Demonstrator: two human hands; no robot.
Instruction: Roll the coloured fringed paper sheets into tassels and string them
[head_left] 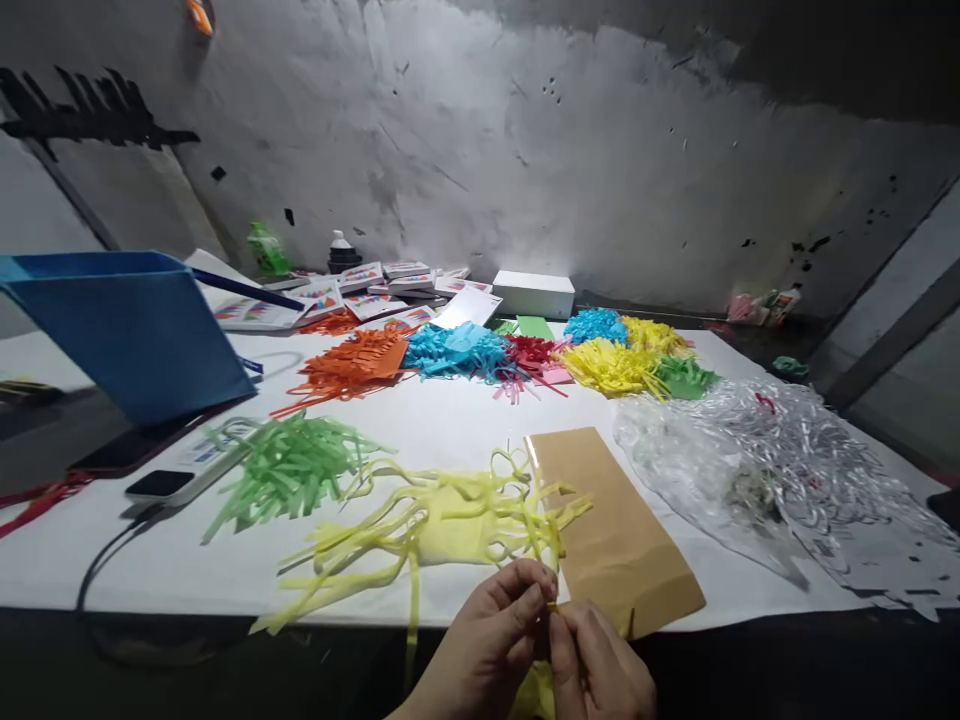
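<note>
Fingertips [529, 600] of the left hand [484, 645] and right hand [604, 660] meet in front of the tabletop [442, 425], just at its front edge; a thin yellow strip [553, 605] shows between them. That strip could tear, I judge, if the two hands pulled against each other, or slip away if either pinch slackened; the fringed yellow sheet [454, 525] lies near the middle of the front edge, its strips overlapping the brown sheet [622, 530] on the right; one strip dangles over the edge, so a wrist snagging it could drag the sheet off. Thumbs and forefingers look closed together, hardly any gap, clamped on the strip; other yellow paper [534, 690] shows lower, between the hands, mostly hidden; whether other fingers grip it, I cannot tell.
</note>
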